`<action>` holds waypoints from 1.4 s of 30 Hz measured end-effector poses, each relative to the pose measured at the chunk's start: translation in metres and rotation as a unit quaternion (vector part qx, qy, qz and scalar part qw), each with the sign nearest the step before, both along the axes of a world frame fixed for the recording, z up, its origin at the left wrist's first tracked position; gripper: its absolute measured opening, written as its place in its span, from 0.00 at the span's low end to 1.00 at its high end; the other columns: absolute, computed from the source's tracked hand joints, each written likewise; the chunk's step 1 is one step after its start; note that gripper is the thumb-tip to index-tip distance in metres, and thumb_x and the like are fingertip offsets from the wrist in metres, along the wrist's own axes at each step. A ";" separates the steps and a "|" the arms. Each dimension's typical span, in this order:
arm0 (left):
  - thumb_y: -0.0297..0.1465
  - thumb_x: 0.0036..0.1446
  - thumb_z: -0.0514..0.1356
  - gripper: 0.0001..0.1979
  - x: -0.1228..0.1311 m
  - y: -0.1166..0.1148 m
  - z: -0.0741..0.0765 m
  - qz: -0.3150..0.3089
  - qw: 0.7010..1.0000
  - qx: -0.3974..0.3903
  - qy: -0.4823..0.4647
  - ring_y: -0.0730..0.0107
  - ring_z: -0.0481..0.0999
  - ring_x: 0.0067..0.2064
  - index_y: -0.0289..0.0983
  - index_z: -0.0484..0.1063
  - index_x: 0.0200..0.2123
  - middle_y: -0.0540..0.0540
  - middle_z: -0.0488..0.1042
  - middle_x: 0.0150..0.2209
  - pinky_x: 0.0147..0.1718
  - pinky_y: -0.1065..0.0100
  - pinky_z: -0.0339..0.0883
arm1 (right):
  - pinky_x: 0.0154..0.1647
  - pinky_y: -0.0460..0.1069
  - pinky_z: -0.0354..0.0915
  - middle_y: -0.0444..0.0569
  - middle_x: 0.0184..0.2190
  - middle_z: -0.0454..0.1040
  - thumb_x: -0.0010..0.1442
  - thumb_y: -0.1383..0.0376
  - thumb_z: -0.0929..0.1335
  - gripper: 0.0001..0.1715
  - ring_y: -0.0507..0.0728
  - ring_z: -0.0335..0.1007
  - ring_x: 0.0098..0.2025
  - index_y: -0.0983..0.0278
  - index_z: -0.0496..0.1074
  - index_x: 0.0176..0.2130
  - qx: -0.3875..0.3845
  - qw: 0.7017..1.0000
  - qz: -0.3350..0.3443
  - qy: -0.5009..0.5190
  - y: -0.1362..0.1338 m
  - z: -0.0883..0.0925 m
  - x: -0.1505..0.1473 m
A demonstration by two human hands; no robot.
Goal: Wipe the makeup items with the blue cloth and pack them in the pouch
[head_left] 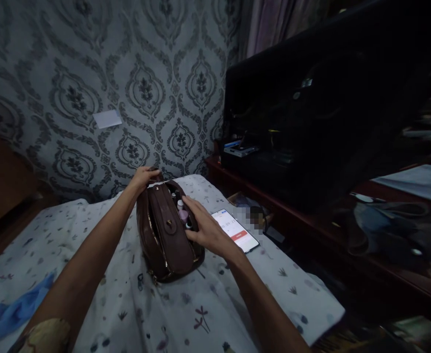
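Observation:
A brown leather handbag (174, 235) rests on the bedspread, its top zip pocket gaping open. Inside the opening several small bottles (181, 207) show, one with a white cap and a pinkish body. At the bag's far end, my left hand (143, 179) is closed on its upper edge or strap; the exact part is hard to make out. My right hand (206, 228) lies along the right rim of the opening, thumb and fingers apart, with nothing visible between them. A lit smartphone (237, 231) lies flat just right of that hand.
The patterned bedspread (119, 294) carries a blue cloth (16, 309) at left. A dark red desk (321, 225) with a large black screen (292, 113) runs along the right. Below the bed edge sits an open drawer (268, 218). Patterned wallpaper (141, 88) stands behind.

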State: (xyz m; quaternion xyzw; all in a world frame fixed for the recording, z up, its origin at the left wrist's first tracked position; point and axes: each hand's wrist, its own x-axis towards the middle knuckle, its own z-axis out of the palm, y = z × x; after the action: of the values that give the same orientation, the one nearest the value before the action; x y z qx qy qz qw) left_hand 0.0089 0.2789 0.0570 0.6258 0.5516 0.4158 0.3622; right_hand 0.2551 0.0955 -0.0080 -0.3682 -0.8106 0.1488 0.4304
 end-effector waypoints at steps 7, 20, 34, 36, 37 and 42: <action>0.37 0.64 0.61 0.16 0.001 -0.004 0.006 -0.014 0.999 -0.024 0.017 0.63 0.77 0.44 0.35 0.71 0.51 0.43 0.74 0.48 0.42 0.57 0.75 | 0.68 0.64 0.54 0.55 0.69 0.56 0.57 0.58 0.73 0.47 0.65 0.50 0.71 0.56 0.53 0.70 -0.004 1.000 0.008 0.025 -0.002 0.003 -0.001; 0.37 0.64 0.61 0.16 -0.037 -0.025 0.010 -0.004 0.995 -0.041 0.089 0.62 0.77 0.46 0.35 0.70 0.52 0.42 0.74 0.50 0.44 0.56 0.75 | 0.65 0.63 0.57 0.51 0.57 0.74 0.62 0.63 0.66 0.23 0.63 0.61 0.65 0.57 0.74 0.56 0.077 0.973 -0.031 0.217 -0.010 -0.007 -0.034; 0.38 0.64 0.61 0.18 -0.035 -0.029 0.002 0.045 0.995 0.049 0.078 0.60 0.76 0.48 0.36 0.70 0.53 0.41 0.73 0.52 0.45 0.54 0.74 | 0.62 0.59 0.61 0.50 0.53 0.77 0.59 0.68 0.69 0.20 0.62 0.65 0.62 0.56 0.78 0.51 0.039 0.968 -0.071 0.235 -0.008 -0.009 -0.038; 0.38 0.64 0.61 0.18 -0.034 -0.028 0.005 0.036 0.994 0.047 0.093 0.61 0.76 0.47 0.36 0.70 0.53 0.42 0.73 0.51 0.44 0.55 0.74 | 0.61 0.59 0.62 0.50 0.49 0.79 0.58 0.66 0.71 0.17 0.63 0.65 0.62 0.57 0.79 0.48 0.050 0.969 -0.072 0.232 -0.008 -0.007 -0.040; 0.38 0.64 0.61 0.17 -0.033 -0.028 0.007 0.029 0.993 0.046 0.101 0.61 0.77 0.47 0.35 0.70 0.52 0.42 0.74 0.51 0.44 0.55 0.75 | 0.61 0.60 0.62 0.50 0.48 0.80 0.58 0.65 0.72 0.16 0.63 0.66 0.62 0.57 0.79 0.47 0.055 0.969 -0.074 0.231 -0.008 -0.006 -0.041; 0.37 0.63 0.62 0.14 -0.020 -0.018 0.012 -0.017 0.989 0.045 0.140 0.65 0.78 0.41 0.34 0.73 0.46 0.44 0.76 0.45 0.39 0.60 0.75 | 0.60 0.59 0.62 0.52 0.48 0.79 0.59 0.64 0.72 0.17 0.64 0.66 0.61 0.57 0.79 0.49 0.054 0.971 -0.086 0.216 -0.010 -0.005 -0.041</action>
State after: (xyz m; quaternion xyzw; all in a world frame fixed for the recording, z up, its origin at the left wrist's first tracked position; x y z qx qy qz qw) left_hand -0.0108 0.2613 0.0690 0.7029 0.5668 0.3422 0.2600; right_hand 0.2138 0.0854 -0.0128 -0.3723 -0.6706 0.1431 0.6254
